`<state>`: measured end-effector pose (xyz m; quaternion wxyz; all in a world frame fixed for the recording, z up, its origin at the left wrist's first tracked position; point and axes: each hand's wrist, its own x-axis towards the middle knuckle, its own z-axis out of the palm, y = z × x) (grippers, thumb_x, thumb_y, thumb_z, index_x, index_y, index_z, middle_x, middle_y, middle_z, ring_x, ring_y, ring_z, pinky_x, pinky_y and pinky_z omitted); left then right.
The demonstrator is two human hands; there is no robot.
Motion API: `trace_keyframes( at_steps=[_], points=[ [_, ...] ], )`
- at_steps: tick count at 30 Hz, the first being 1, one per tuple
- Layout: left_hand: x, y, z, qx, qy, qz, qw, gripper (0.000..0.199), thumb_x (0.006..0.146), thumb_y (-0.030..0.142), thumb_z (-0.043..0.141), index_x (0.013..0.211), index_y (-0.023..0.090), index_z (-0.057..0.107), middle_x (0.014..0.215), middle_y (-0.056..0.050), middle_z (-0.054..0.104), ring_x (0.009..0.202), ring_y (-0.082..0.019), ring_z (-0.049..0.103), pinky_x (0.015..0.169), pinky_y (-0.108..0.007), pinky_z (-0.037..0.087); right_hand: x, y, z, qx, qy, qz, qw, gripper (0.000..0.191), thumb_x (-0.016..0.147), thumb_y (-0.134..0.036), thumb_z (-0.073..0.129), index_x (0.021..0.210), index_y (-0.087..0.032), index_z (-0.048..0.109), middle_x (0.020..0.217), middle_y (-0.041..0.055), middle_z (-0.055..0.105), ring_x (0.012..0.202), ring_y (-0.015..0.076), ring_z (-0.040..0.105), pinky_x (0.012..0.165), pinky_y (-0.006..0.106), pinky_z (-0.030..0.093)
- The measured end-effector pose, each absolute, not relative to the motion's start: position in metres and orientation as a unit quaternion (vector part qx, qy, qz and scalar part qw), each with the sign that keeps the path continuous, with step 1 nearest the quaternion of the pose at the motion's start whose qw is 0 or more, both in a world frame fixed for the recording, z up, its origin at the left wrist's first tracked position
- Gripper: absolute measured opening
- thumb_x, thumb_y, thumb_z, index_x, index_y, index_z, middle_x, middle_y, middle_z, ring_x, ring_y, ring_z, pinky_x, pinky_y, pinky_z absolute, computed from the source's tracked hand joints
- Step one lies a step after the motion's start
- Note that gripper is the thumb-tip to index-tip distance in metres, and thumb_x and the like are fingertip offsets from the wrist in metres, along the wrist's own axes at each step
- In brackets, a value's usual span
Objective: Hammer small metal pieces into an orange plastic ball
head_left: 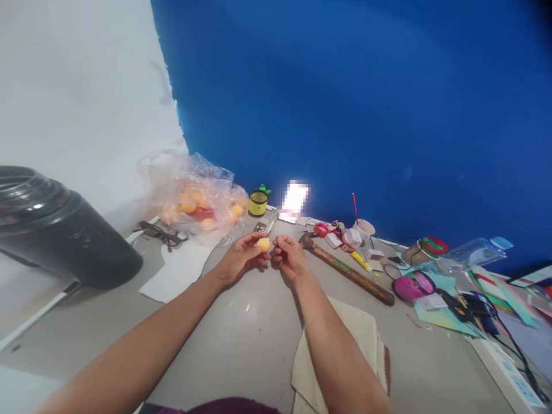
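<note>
My left hand (245, 255) holds a small orange ping-pong ball (264, 245) between thumb and fingers, above the middle of the table. Close beside it on the right, my right hand (291, 255) is closed in a pinch. Whatever lies between its fingertips, if anything, is too small to make out. Just beyond the hands stands a bright phone (294, 201), leaning near the blue wall, its screen blurred out. A yellow cup with green leaf shapes (258, 203) is to its left. The clear plastic bag (202, 201) at the back left contains several similar orange balls.
A dark bottle (64, 236) stands large at left, near glasses (164, 234) and white paper (181, 270). Right of my hands lie a hammer (349, 270), a cloth (353, 328), a white cup (364, 229), a pink round item (414, 286), a plastic bottle (474, 253) and a power strip (511, 368).
</note>
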<state>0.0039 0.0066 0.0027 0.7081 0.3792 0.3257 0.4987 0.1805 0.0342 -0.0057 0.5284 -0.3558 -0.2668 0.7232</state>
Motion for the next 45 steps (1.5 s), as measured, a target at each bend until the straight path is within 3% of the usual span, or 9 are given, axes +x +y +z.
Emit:
trace_keyframes(
  at_steps=[5, 11, 14, 20, 26, 30, 37, 45],
  points=[
    [0.0016, 0.0064, 0.0052, 0.364, 0.305, 0.504, 0.722, 0.050, 0.075, 0.026, 0.092, 0.118, 0.018, 0.067, 0.097, -0.005, 0.074, 0.077, -0.018, 0.073, 0.064, -0.030, 0.058, 0.1822, 0.0344, -0.0051, -0.335, -0.278, 0.734, 0.521, 0.048, 0.057, -0.038, 0.103, 0.081, -0.018, 0.067, 0.077, -0.0020, 0.066, 0.055, 0.0043, 0.047, 0.045, 0.015, 0.034],
    [0.0004, 0.0067, 0.0043, 0.384, 0.325, 0.505, 0.701, 0.051, 0.073, 0.027, 0.092, 0.111, 0.022, 0.059, 0.107, -0.004, 0.072, 0.084, -0.021, 0.076, 0.072, -0.034, 0.061, 0.1828, 0.0335, -0.0048, -0.333, -0.296, 0.736, 0.510, 0.049, 0.057, -0.040, 0.103, 0.080, -0.019, 0.067, 0.078, -0.0010, 0.067, 0.056, 0.0048, 0.046, 0.046, 0.015, 0.034],
    [0.0019, 0.0060, 0.0024, 0.434, 0.366, 0.499, 0.655, 0.053, 0.074, 0.030, 0.090, 0.119, 0.022, 0.063, 0.118, -0.005, 0.070, 0.085, -0.017, 0.073, 0.073, -0.030, 0.059, 0.1832, 0.0334, -0.0053, -0.332, -0.304, 0.734, 0.508, 0.049, 0.056, -0.042, 0.104, 0.079, -0.018, 0.067, 0.080, -0.0006, 0.068, 0.056, 0.0044, 0.047, 0.046, 0.015, 0.033],
    [0.0075, 0.0051, -0.0032, 0.549, 0.442, 0.484, 0.519, 0.040, 0.073, 0.028, 0.083, 0.106, 0.020, 0.061, 0.103, -0.003, 0.069, 0.088, -0.018, 0.070, 0.074, -0.028, 0.056, 0.1847, 0.0341, -0.0059, -0.333, -0.307, 0.732, 0.509, 0.044, 0.059, -0.037, 0.102, 0.080, -0.018, 0.067, 0.078, -0.0003, 0.067, 0.055, 0.0049, 0.046, 0.047, 0.016, 0.033],
    [0.0074, 0.0058, -0.0028, 0.613, 0.471, 0.483, 0.412, 0.044, 0.075, 0.025, 0.074, 0.117, 0.021, 0.063, 0.117, -0.006, 0.069, 0.093, -0.020, 0.070, 0.086, -0.035, 0.059, 0.1849, 0.0332, -0.0044, -0.337, -0.317, 0.727, 0.508, 0.042, 0.060, -0.033, 0.101, 0.083, -0.019, 0.069, 0.079, 0.0007, 0.069, 0.055, 0.0061, 0.047, 0.047, 0.017, 0.033],
    [0.0058, 0.0073, -0.0034, 0.653, 0.465, 0.489, 0.342, 0.035, 0.074, 0.023, 0.073, 0.109, 0.021, 0.070, 0.113, -0.007, 0.070, 0.107, -0.026, 0.067, 0.100, -0.042, 0.055, 0.1853, 0.0312, -0.0029, -0.326, -0.335, 0.738, 0.486, 0.044, 0.059, -0.036, 0.102, 0.081, -0.018, 0.070, 0.078, 0.0001, 0.068, 0.055, 0.0055, 0.047, 0.047, 0.017, 0.034],
    [0.0063, 0.0059, -0.0032, 0.603, 0.470, 0.484, 0.426, 0.046, 0.079, 0.028, 0.074, 0.123, 0.020, 0.065, 0.117, -0.007, 0.073, 0.088, -0.020, 0.068, 0.081, -0.034, 0.055, 0.1846, 0.0295, -0.0032, -0.337, -0.358, 0.736, 0.464, 0.044, 0.058, -0.038, 0.102, 0.083, -0.019, 0.072, 0.074, 0.0004, 0.069, 0.054, 0.0068, 0.047, 0.046, 0.017, 0.034],
    [0.0064, 0.0049, -0.0001, 0.643, 0.459, 0.486, 0.374, 0.035, 0.076, 0.026, 0.078, 0.111, 0.022, 0.072, 0.113, -0.006, 0.073, 0.100, -0.024, 0.067, 0.089, -0.035, 0.054, 0.1831, 0.0300, -0.0071, -0.373, -0.386, 0.714, 0.451, 0.040, 0.058, -0.040, 0.098, 0.077, -0.017, 0.073, 0.064, -0.0001, 0.066, 0.049, 0.0069, 0.046, 0.043, 0.019, 0.032]
  ],
)
